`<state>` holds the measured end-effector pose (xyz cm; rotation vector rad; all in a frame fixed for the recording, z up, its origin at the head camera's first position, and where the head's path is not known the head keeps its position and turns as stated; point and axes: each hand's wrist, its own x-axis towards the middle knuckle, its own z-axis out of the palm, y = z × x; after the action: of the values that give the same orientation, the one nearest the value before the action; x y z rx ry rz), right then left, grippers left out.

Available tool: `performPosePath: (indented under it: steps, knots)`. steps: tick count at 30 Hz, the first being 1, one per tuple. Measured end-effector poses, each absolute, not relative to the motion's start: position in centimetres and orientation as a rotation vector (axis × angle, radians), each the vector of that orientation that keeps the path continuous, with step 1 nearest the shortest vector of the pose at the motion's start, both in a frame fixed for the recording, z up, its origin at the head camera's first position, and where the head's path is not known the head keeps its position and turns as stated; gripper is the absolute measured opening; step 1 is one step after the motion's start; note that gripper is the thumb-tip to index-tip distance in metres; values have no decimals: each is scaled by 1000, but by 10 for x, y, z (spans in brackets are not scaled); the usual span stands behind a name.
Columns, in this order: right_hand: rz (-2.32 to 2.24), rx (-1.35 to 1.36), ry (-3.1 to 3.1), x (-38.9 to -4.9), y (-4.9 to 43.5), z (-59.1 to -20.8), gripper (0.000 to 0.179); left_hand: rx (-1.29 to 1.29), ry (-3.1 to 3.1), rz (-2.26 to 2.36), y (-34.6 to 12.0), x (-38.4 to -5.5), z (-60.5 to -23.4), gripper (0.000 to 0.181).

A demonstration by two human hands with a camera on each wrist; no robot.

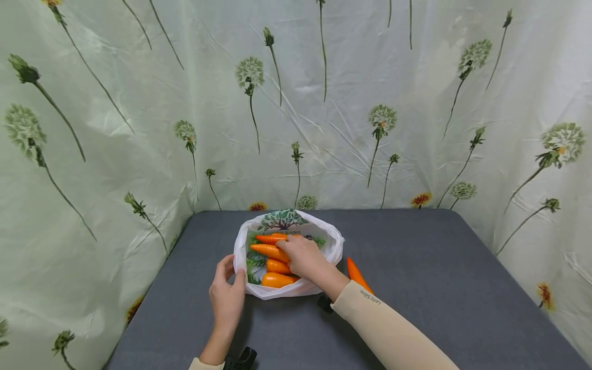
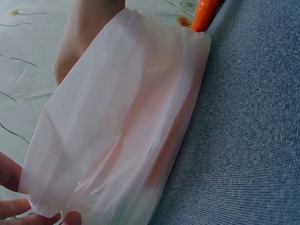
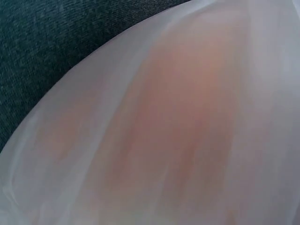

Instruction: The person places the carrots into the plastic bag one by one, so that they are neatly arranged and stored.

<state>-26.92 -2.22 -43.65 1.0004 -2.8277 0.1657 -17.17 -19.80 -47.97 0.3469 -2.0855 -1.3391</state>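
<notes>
A white plastic bag [image 1: 335,249] with a printed tree inside stands wide-mouthed on the table, several carrots [image 1: 276,280] with green tops lying in it. My left hand [image 1: 226,298] holds the bag's left edge between thumb and fingers; in the left wrist view its fingertips [image 2: 72,218] are at the bag's lower corner. Reaching in over the front right rim, my right hand [image 1: 305,257] grips an orange carrot [image 1: 268,251] near its thick end. Its fingertips are partly hidden. The bag's thin wall [image 3: 187,103] fills most of the right wrist view, with blurred orange showing through.
Another carrot [image 1: 358,275] lies on the table to the right of the bag, partly behind my right forearm. The dark grey table [image 1: 416,257] ends at the back against a light curtain [image 1: 333,128] printed with dandelions, which also hangs along both sides.
</notes>
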Motion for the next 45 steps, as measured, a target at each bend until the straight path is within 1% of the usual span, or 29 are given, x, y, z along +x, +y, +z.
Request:
performPosePath:
  steps: [10,18,23,29,34,41,45]
  knots:
    - [148,981,-2826,-268,-25,-439,47,354,-2098,-1339,-198,-171,-479,38]
    - [167,952,-2756,-269,-25,-440,30,360,-2105,-1351,-198,-172,-478,38]
    - [165,930,-2759,-269,-24,-439,26,357,-2105,-1344,-197,-173,-478,39]
    - [165,897,-2831,-267,-25,-434,36,356,-2103,-1335,-197,-172,-478,38]
    - [187,875,-2843,-262,-22,-421,45,355,-2096,-1330,-197,-171,-477,38]
    - [286,910,-2809,-253,-11,-407,42,357,-2084,-1339,-197,-171,-478,38]
    - [331,906,-2770,-247,-2,-398,48,348,-2077,-1333,-198,-171,-478,37]
